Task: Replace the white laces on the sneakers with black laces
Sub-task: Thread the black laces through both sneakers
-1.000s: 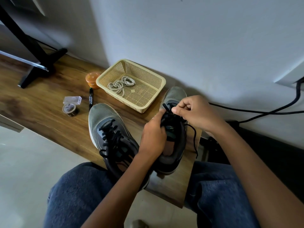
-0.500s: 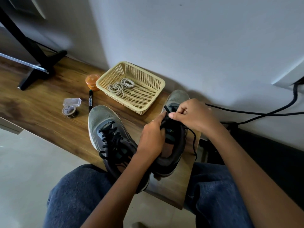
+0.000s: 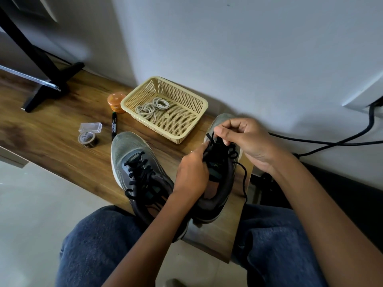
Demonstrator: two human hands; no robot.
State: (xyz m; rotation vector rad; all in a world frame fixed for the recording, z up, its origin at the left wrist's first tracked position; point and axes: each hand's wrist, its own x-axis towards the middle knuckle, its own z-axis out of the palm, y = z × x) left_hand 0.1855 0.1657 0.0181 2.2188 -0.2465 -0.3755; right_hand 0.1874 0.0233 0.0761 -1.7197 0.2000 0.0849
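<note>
Lacing is nearly finished: right hand [image 3: 246, 141] has shifted its grip, now pinching the black lace [image 3: 211, 139] tip above the right sneaker [image 3: 219, 175] on the worktop [image 3: 51, 139], while left hand [image 3: 192, 172] clamps its tongue side; white laces [image 3: 152, 107] lie in the basket [image 3: 199, 121].

Wooden bench [image 3: 51, 139], two sneakers [image 3: 132, 154], basket [image 3: 204, 105], tape [image 3: 87, 138], marker [image 3: 113, 126]

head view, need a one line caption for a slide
Both hands thread a black lace into the right sneaker; the left sneaker is laced, white laces in the basket.
</note>
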